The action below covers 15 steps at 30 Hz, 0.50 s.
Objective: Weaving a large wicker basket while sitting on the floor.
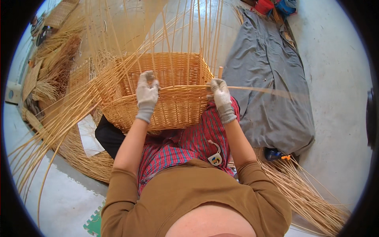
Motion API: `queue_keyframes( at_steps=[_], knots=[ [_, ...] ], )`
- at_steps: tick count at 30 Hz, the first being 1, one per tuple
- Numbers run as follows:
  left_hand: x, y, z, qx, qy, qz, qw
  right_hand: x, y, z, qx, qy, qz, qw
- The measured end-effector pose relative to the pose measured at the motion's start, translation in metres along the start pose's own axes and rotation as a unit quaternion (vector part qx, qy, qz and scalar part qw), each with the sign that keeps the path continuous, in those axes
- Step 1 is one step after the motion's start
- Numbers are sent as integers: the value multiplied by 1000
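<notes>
A rectangular woven wicker basket [162, 110] rests on my lap, with long upright canes rising from its rim and a bundle of loose canes [59, 130] fanning out to the lower left. My left hand [147, 93] in a white glove is at the near rim, fingers curled over it beside an upright cane. My right hand [219, 94], also gloved, is closed at the rim's right corner, where a pale strand [260, 90] runs out to the right, blurred toward its end. A short upright stick [220, 71] stands just behind that hand.
A grey cloth-covered long pad [272, 118] lies to the right. Piles of reeds [63, 63] lie at the left, more canes [304, 197] at lower right. Red and blue containers [262, 7] are at the back right, a blue bottle [274, 154] by the cloth, a green mat [92, 223] at lower left.
</notes>
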State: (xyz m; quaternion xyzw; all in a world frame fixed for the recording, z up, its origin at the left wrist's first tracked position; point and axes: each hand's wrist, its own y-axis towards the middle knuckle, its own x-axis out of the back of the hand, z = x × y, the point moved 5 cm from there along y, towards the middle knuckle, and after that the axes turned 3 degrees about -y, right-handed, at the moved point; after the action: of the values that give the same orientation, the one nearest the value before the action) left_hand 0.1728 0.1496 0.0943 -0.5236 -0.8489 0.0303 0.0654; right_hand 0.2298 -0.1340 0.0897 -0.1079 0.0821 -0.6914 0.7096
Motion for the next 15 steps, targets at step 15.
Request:
queue_keyframes(
  at_steps=[15],
  knots=[
    [-108, -3, 37, 244, 151, 327, 901, 22, -1, -14, 216, -36, -40, 975]
  ],
)
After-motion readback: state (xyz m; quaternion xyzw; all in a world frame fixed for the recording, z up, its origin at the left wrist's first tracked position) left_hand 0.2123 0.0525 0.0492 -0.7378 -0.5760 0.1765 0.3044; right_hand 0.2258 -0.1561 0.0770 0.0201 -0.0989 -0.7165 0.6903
